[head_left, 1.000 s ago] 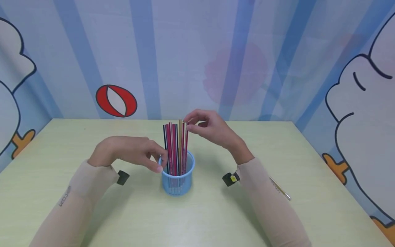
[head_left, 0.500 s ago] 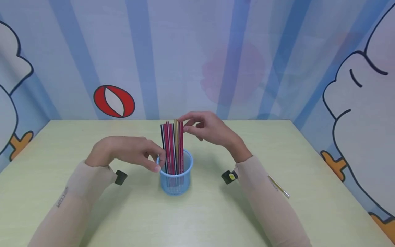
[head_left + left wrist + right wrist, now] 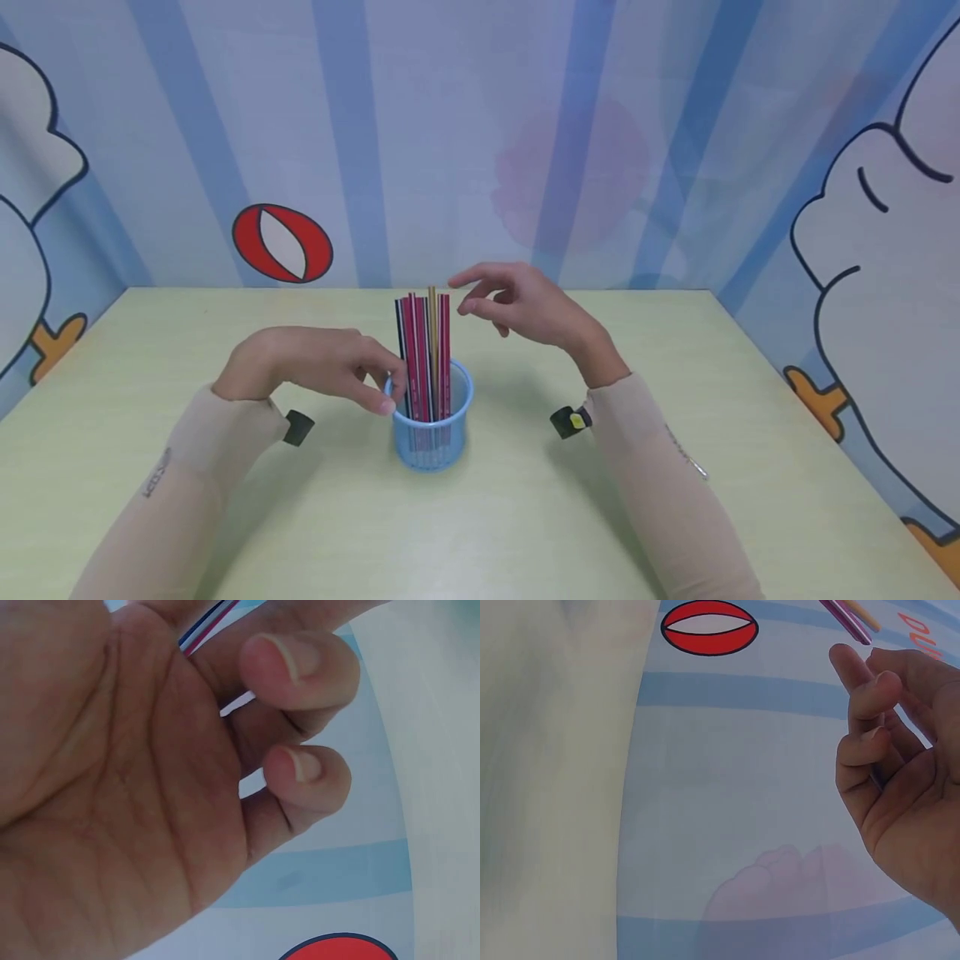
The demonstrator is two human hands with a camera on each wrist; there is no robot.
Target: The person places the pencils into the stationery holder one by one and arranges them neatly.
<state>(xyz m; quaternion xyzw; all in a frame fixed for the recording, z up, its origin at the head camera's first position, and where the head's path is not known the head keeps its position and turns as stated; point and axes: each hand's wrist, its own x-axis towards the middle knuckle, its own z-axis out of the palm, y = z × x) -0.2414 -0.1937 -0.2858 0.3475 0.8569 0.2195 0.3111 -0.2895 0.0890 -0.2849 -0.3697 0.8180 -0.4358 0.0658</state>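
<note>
A light blue pencil cup stands upright on the table in the head view. Several long thin pencils, red, dark and gold with pale stripes, stand in it and rise well above the rim. My left hand pinches the cup's left rim, thumb outside and index finger inside. In the left wrist view a strip of the pencils shows past the fingers. My right hand hovers just right of the pencil tops, apart from them, fingers loosely bent and holding nothing.
A thin pencil lies on the table at the right, mostly hidden behind the right sleeve. The pale green table ends at a printed blue backdrop.
My right hand has drawn away from the pencil tops to the right, after touching them. The pencils on the right have closed in toward the others. My left hand stays at the rim.
</note>
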